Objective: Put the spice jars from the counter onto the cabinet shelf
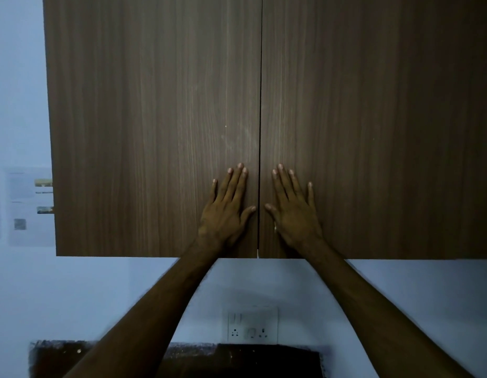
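A brown wood-grain wall cabinet fills the upper view, with both doors closed. My left hand (227, 207) lies flat on the left door (152, 126), fingers spread, just left of the centre seam. My right hand (294, 207) lies flat on the right door (373, 126), just right of the seam. Neither hand holds anything. The shelf inside is hidden behind the doors. No spice jars are in view.
A white wall socket plate (252, 326) sits on the pale wall below the cabinet. A strip of dark counter (236, 361) shows at the bottom edge between my forearms. Papers hang on the wall (21, 205) left of the cabinet.
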Tool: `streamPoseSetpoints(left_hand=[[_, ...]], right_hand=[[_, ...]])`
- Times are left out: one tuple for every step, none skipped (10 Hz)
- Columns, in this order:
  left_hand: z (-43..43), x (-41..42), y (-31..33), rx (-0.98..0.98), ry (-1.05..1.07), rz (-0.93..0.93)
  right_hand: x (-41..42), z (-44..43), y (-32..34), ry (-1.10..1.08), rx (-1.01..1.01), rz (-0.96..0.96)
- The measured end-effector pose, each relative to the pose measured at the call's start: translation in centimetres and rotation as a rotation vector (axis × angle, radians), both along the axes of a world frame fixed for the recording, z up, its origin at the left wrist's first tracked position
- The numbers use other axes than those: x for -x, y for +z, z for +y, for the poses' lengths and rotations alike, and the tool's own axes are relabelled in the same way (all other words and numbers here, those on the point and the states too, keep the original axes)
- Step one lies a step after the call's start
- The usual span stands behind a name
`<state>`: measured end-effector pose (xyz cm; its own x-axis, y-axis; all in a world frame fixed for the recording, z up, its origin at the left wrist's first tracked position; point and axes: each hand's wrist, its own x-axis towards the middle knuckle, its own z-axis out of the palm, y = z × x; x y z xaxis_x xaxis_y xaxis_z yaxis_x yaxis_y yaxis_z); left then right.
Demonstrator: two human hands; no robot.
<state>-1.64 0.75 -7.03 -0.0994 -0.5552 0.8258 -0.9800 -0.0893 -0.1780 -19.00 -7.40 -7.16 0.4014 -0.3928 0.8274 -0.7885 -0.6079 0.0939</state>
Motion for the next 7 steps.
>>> streamPoseSetpoints(left_hand=[[1.1, -0.4, 0.5, 0.007, -0.036, 0.015], [1.9, -0.5, 1.0, 0.002, -0.046, 0.017], [2.7, -1.0, 1.1, 0.012, -0.046, 0.012], [3.2, -1.5, 1.3, 0.028, -0.044, -0.007], [4.1, -1.8, 1.9, 0.024, -0.063, 0.011], [4.9, -2.0, 2.2, 0.046, -0.055, 0.0], [6.1, -2.1, 2.6, 0.074, -0.031, 0.009]], right_hand=[[0.1, 0.8, -0.2, 0.013, -0.013, -0.035], [0.3, 1.4, -0.5, 0.022, -0.04, -0.063], [0.7, 2.1, -0.6, 0.011, -0.034, -0.056], [1.2, 2.3, -0.2, -0.004, -0.029, -0.05], [1.4, 3.0, 0.5, -0.003, -0.037, -0.07], [1.8, 3.7, 1.0, 0.01, -0.016, -0.08], [2.6, 5.3, 2.2, 0.028, 0.004, -0.144]])
